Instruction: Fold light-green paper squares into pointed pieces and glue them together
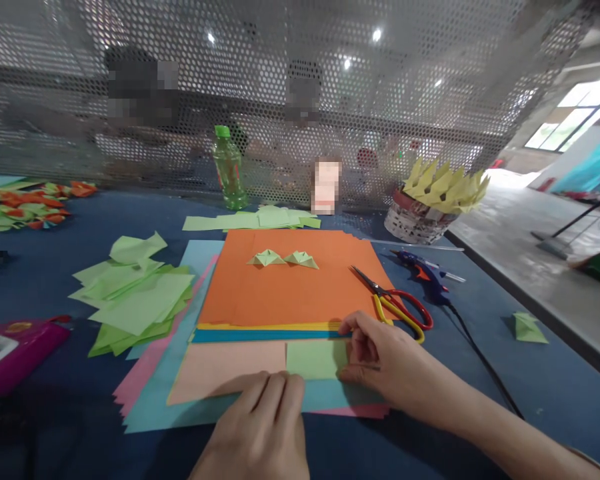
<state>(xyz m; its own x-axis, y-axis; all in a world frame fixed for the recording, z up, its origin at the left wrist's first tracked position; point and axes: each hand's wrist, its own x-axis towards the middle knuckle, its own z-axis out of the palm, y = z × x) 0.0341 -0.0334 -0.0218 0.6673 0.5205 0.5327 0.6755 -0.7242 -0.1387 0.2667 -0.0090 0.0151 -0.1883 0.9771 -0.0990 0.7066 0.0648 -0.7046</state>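
A light green paper piece (313, 360) lies flat over a pale pink sheet (220, 367), on top of the stacked coloured paper. My right hand (380, 353) pinches its right edge between thumb and fingers. At its near left corner are the fingertips of my left hand (265, 420), curled and pressed together; my left thumb is hidden. Two small folded green paper pieces (267, 257) stand on the orange sheets (280, 293) beyond my hands. Scissors (390, 300) with red and yellow handles lie beside my right hand, blades resting on the orange paper.
Loose green paper pieces (140, 293) are heaped on the left, near a magenta device (23, 350). A blue glue gun (425, 273) trails its cord on the right. At the back stand a green bottle (229, 170) and a basket with yellow paper points (415, 223), before a perforated metal screen (280, 87).
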